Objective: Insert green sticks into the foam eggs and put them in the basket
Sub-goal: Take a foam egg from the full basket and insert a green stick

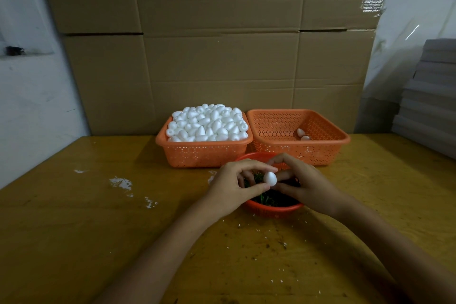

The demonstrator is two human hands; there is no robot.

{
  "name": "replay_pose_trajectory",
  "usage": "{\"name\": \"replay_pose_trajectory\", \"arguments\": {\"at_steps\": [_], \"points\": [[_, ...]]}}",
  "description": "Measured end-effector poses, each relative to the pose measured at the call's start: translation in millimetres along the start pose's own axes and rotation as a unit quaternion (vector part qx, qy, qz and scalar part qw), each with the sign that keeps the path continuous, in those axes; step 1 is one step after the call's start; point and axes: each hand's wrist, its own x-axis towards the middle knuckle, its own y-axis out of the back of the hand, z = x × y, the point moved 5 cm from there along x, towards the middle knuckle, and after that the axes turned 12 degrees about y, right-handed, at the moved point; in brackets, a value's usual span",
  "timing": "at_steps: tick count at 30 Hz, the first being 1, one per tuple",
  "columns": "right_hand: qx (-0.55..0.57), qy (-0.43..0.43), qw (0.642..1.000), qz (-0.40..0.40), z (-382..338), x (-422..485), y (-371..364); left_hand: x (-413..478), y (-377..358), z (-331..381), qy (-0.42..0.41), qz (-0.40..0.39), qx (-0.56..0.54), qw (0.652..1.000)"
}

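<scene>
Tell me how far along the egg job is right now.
Early. Done: only two eggs lie in the right basket. In hand: the left hand pinches one foam egg over the round basket of green sticks, with the right hand closing on it; any stick there is hidden. Left: the left basket holds a full heap of eggs.

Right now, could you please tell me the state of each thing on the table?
Left orange perforated plastic basket: heaped with white foam eggs.
Right orange perforated plastic basket: holds two eggs.
Round red basket: holds green sticks.
White foam egg: pinched by left hand.
Right hand: curled beside it, grip hidden.
</scene>
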Motion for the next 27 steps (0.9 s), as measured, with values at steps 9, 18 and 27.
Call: {"name": "replay_pose_trajectory", "arguments": {"at_steps": [9, 18, 27], "points": [[-0.008, -0.006, 1.000, -0.003, -1.4, -0.2, 0.4, -0.7, -0.7, 1.5, -0.005, 0.000, -0.003, 1.000], [-0.010, -0.005, 1.000, -0.001, -1.4, -0.5, 0.3, -0.5, -0.3, 1.3, 0.002, 0.000, 0.000, 1.000], [-0.009, 0.002, 1.000, 0.003, -0.3, 0.4, 0.0, -1.6, -0.4, 2.7, 0.008, 0.001, -0.001, 1.000]]}}
